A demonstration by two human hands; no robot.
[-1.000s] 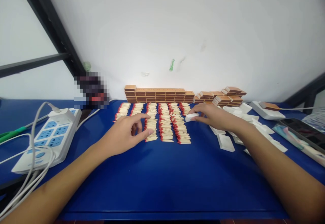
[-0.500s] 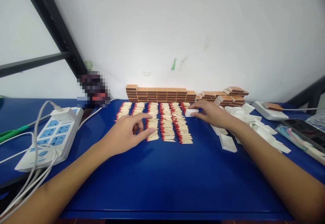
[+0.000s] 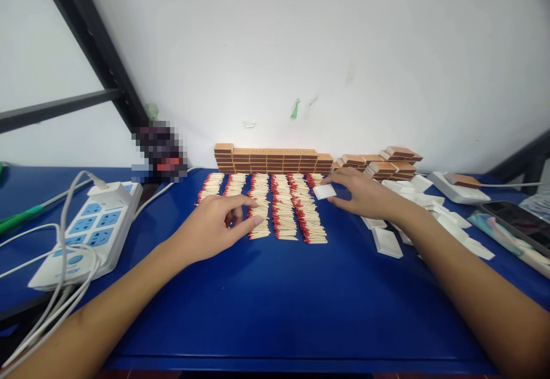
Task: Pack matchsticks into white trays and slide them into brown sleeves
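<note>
Rows of red-tipped matches (image 3: 283,210) lie side by side on the blue table (image 3: 275,304). My right hand (image 3: 358,191) has its thumb and fingers around a small white matchbox tray (image 3: 325,191), at the top of the rightmost row. The tray's flat white face is turned up toward me, and its inside is hidden. Over the left and middle rows rests my left hand (image 3: 215,224), its thumb and forefinger apart with nothing between them. The other fingers curl inward.
Matchboxes (image 3: 270,161) are stacked along the wall, with more piled (image 3: 391,167) to their right. Loose white trays (image 3: 442,218) lie beside my right forearm. A power strip (image 3: 98,230) with cables sits at left; a phone (image 3: 519,224) lies at right.
The white tray in my right hand has tilted, so its flat face shows more. My left hand has stayed nearly still.
</note>
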